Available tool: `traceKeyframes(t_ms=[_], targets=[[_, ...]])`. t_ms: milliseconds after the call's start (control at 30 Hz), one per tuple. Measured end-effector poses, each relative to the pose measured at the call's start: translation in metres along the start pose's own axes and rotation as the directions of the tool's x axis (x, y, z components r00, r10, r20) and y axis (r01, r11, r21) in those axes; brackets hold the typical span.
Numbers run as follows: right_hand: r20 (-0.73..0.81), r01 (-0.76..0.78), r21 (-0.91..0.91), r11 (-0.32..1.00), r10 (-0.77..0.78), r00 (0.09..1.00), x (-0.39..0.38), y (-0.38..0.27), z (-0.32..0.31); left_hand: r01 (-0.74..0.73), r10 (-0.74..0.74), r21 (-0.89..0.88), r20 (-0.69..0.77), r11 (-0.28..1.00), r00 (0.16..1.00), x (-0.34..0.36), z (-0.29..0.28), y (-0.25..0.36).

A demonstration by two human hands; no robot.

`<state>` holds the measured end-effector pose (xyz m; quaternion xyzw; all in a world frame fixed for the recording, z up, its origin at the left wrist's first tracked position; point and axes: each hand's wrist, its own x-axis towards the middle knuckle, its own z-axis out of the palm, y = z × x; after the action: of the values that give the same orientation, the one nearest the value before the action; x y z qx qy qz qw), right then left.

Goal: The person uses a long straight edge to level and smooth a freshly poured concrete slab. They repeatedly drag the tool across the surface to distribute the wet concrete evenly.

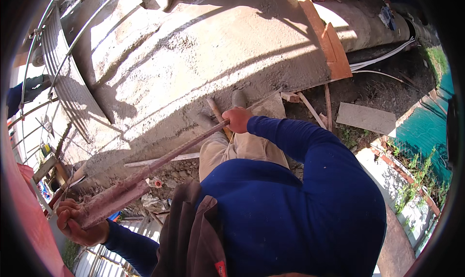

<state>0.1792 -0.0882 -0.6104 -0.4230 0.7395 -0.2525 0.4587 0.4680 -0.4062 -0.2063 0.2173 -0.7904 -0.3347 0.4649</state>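
A long, thin bar (174, 156) crosses in front of me on a slant. Its lower-left end widens into a trough-shaped piece (116, 202) coated in reddish dust. My left hand (80, 223) cups this wide end from below, its fingers curled round the edge. Higher up, my right hand (237, 120) is closed round the thin part, above my thighs. A short wooden handle (218, 113) passes close by the right hand; whether that hand also grips it cannot be made out. My boots (239, 98) stand at the edge of the rough concrete surface (232, 39).
At the left, a corrugated metal sheet (68, 73) curves upward beside bent rods, near another person's gloved hand (36, 85). An orange-brown board (334, 54) edges the concrete at the right. A flat slab (365, 118), rubble (179, 173) and green sheeting (426, 136) lie around.
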Motion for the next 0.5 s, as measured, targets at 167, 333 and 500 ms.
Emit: traceKeyframes(t_ms=[167,333,500], targets=[[0.194,0.185,0.038,0.982,-0.189,0.963,-0.005,-0.093,-0.003,0.126,-0.043,0.284,-0.279,0.951,0.959,0.013,-0.097,0.037],[0.22,0.29,-0.02,0.957,-0.279,0.935,0.036,-0.143,-0.025,0.118,0.084,0.605,-0.296,0.787,0.951,-0.021,-0.215,0.065],[0.116,0.315,-0.286,0.905,-0.293,0.949,0.122,-0.119,-0.081,0.218,0.092,0.682,-0.388,0.698,0.917,-0.063,-0.08,0.065]])
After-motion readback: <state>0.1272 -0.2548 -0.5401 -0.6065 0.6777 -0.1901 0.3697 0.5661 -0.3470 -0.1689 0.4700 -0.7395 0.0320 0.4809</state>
